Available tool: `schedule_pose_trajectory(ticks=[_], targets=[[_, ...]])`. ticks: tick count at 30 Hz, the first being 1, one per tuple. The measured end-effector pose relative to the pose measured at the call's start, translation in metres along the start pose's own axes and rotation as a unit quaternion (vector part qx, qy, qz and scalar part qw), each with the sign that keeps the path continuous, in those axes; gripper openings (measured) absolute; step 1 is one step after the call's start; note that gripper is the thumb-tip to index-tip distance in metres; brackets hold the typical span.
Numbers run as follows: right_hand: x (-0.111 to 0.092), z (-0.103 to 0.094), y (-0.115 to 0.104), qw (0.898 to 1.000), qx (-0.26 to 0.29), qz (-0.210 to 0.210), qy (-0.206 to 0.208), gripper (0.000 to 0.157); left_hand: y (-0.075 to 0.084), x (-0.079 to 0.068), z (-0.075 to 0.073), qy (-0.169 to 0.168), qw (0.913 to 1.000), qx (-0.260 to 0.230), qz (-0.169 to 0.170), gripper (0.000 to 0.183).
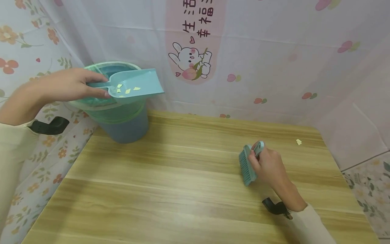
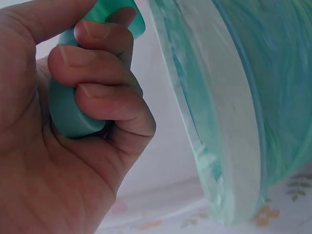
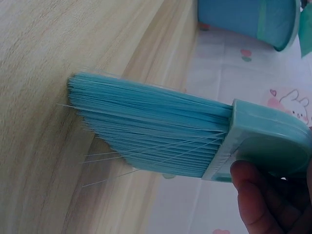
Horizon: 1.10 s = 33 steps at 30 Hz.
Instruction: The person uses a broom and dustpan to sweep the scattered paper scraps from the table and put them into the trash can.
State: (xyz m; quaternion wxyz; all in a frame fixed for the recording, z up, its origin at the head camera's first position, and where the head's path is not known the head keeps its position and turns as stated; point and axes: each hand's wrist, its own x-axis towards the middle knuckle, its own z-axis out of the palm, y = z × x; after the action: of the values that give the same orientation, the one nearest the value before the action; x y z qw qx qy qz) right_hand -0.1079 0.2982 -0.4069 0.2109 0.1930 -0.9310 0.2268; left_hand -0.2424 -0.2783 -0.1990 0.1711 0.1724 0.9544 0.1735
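My left hand (image 1: 73,85) grips the handle of a light blue dustpan (image 1: 141,81) above the bin's opening. Several yellow paper scraps (image 1: 128,91) lie in the pan near its handle end. Below it stands a blue trash bin (image 1: 129,127), lined with a green bag and fitted with a pale rim. In the left wrist view the fingers curl round the dustpan handle (image 2: 73,114) beside the bin rim (image 2: 234,117). My right hand (image 1: 271,166) holds a teal hand brush (image 1: 247,165) by its handle over the table, bristles (image 3: 151,124) toward the wood.
Two small yellow scraps (image 1: 299,142) lie on the wooden table (image 1: 182,189) near its far right corner. A white printed curtain (image 1: 259,67) hangs along the back edge, and floral cloth (image 1: 58,149) covers the left side.
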Motion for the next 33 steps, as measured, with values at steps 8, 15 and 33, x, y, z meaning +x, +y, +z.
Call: schedule_pose_trajectory(ticks=[8, 15, 33], targets=[[0.000, 0.000, -0.001, 1.000, 0.001, -0.003, -0.001, 0.006, -0.026, -0.002, -0.003, 0.001, 0.9994, -0.013, -0.031, 0.085], [0.000, -0.001, -0.001, 1.000, 0.000, -0.007, 0.001, 0.006, -0.050, -0.008, -0.005, 0.004, 0.9984, -0.025, -0.050, 0.090], [0.000, -0.001, 0.001, 1.000, -0.004, -0.004, 0.005, 0.005, -0.072, -0.013, -0.008, 0.022, 0.9953, 0.053, -0.078, 0.084]])
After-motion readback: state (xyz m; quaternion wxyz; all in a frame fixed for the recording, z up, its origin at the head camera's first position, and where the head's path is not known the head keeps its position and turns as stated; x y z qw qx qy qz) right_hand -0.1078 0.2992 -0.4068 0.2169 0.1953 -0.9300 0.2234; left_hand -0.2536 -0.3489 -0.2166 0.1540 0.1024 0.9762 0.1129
